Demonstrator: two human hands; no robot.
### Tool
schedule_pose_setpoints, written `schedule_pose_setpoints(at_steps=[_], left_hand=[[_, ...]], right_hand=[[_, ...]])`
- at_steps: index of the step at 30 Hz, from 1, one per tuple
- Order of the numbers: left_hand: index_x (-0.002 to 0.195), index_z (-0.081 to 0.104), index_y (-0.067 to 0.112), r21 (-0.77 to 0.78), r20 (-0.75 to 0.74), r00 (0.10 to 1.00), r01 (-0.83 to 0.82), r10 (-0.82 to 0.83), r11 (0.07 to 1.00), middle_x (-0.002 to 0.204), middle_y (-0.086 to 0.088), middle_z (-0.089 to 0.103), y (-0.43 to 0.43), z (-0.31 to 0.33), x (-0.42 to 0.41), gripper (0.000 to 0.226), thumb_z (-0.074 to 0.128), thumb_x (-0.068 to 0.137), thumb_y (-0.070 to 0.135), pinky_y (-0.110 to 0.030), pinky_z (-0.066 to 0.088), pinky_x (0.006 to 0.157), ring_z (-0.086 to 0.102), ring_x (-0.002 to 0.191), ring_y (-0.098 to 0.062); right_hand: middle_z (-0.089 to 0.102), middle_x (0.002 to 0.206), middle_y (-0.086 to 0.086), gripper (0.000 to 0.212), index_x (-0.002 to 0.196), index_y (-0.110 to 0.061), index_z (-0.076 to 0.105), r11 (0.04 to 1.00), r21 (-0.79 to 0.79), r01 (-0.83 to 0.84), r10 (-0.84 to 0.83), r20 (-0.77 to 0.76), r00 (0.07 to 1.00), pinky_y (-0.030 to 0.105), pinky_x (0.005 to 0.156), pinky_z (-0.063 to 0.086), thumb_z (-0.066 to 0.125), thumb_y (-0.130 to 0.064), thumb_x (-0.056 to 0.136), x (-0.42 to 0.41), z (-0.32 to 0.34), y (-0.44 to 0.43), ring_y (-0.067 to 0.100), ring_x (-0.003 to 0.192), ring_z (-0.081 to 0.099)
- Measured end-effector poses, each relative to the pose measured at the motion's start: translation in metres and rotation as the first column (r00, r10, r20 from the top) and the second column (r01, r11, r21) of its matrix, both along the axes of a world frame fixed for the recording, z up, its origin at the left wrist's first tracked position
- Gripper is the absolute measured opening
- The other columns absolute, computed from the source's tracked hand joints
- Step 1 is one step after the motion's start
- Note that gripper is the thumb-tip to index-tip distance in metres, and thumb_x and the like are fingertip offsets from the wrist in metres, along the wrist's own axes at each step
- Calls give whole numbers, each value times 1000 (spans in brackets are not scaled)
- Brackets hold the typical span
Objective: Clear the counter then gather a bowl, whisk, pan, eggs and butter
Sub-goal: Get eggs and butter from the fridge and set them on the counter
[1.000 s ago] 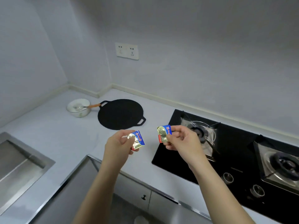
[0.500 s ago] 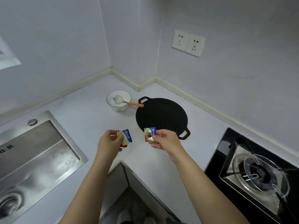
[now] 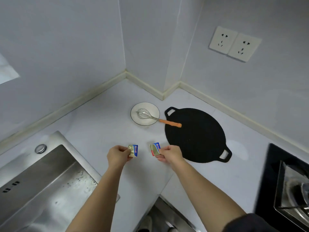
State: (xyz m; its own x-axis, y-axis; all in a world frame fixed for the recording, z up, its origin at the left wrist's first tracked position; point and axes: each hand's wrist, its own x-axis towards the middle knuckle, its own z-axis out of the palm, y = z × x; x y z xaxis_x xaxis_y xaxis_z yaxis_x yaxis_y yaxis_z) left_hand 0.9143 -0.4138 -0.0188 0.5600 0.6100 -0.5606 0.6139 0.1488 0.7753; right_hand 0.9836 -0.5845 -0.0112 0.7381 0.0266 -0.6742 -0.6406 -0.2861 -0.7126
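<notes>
My left hand [image 3: 117, 154] pinches a small foil butter packet [image 3: 133, 150] with a blue label, low over the white counter [image 3: 100, 128]. My right hand [image 3: 169, 154] pinches a second butter packet [image 3: 155, 149] just to its right. Behind them, in the corner, a white bowl [image 3: 147, 121] holds a wire whisk [image 3: 145, 114] whose orange handle sticks out over a flat black pan [image 3: 195, 134] with two loop handles. No eggs are in view.
A steel sink [image 3: 41, 186] fills the lower left, with its round plug fitting [image 3: 40, 148] at the rim. A black gas hob [image 3: 287, 186] lies at the right edge. Two wall sockets [image 3: 235, 43] sit above the pan. The counter's inner corner edge runs below my forearms.
The view has swung left from the hob to the counter corner. Both hands, each still holding a butter packet, have moved forward and down toward the counter in front of the bowl and pan.
</notes>
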Motion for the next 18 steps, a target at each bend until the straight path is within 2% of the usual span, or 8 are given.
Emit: schedule_pose_setpoints(at_steps=[3, 6, 8, 11, 14, 18], left_hand=[[68, 62, 12, 32, -61, 998, 27, -25, 999, 80, -10, 68, 12, -15, 14, 14, 65, 79, 4, -38, 56, 80, 68, 81, -30], [71, 64, 12, 75, -84, 995, 54, -47, 996, 72, -4, 65, 16, -18, 25, 9, 64, 80, 10, -27, 49, 64, 62, 74, -23], [73, 66, 10, 67, -93, 994, 68, -62, 995, 63, -2, 64, 19, -21, 31, 10, 60, 82, 10, -22, 43, 54, 61, 64, -22], [74, 68, 8, 69, -111, 991, 86, -78, 994, 59, -5, 66, 23, -24, 37, 14, 57, 83, 10, -20, 40, 49, 60, 52, -19], [78, 69, 8, 107, -121, 986, 124, -111, 986, 60, -5, 66, 28, -27, 42, 14, 57, 85, 11, -19, 37, 47, 58, 50, -14], [77, 68, 8, 148, -125, 980, 170, -152, 974, 57, -4, 64, 34, -28, 50, 13, 59, 86, 12, -20, 40, 48, 56, 49, -12]], right_hand=[[68, 99, 22, 12, 80, -6, 56, 999, -22, 40, -41, -36, 999, 24, 61, 57, 62, -2, 88, 8, -12, 24, 19, 67, 67], [67, 95, 19, 12, 80, -7, 56, 997, -30, 76, -78, -75, 994, 27, 63, 56, 62, -1, 88, 16, -20, 43, 22, 71, 67], [65, 82, 15, 3, 88, -3, 58, 995, -41, 87, -91, -92, 992, 28, 60, 56, 61, -2, 89, 22, -24, 53, 21, 65, 65], [60, 68, 10, 13, 103, 2, 60, 994, -90, 64, -73, -95, 993, 26, 56, 55, 58, -4, 91, 28, -27, 59, 16, 56, 60], [59, 67, 9, 20, 110, 2, 59, 989, -144, 17, -32, -102, 994, 23, 52, 54, 59, -7, 92, 34, -26, 63, 14, 54, 58], [63, 77, 11, 23, 113, -1, 59, 977, -210, -47, 29, -91, 995, 18, 39, 45, 60, -9, 92, 39, -24, 71, 12, 52, 59]])
